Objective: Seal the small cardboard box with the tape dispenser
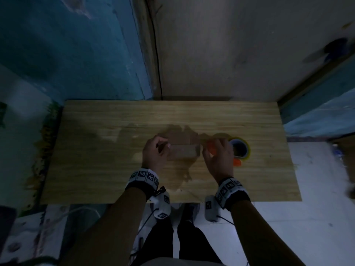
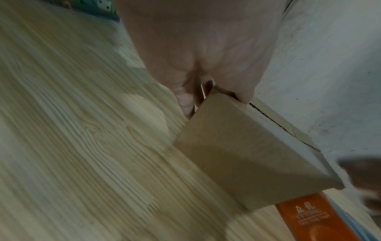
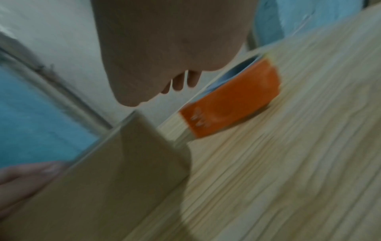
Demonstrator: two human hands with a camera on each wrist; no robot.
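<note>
A small brown cardboard box (image 1: 182,153) lies flaps down in the middle of the wooden table (image 1: 96,150); its top seam shows in the left wrist view (image 2: 247,154). My left hand (image 1: 155,152) grips the box's left end, thumb on the top edge and fingers behind the end (image 2: 206,93). The tape dispenser (image 1: 239,149), orange with a yellowish roll, rests on the table just right of the box (image 3: 230,104). My right hand (image 1: 213,150) hovers over its near end; in the blurred right wrist view its fingers (image 3: 181,83) hang loosely and hold nothing.
The table stands against a pale wall (image 1: 211,54) with a blue wall (image 1: 67,54) at the left. A darker stain (image 1: 182,173) marks the wood around the box. The table's near edge runs just beyond my wrists; pale floor and my legs lie below.
</note>
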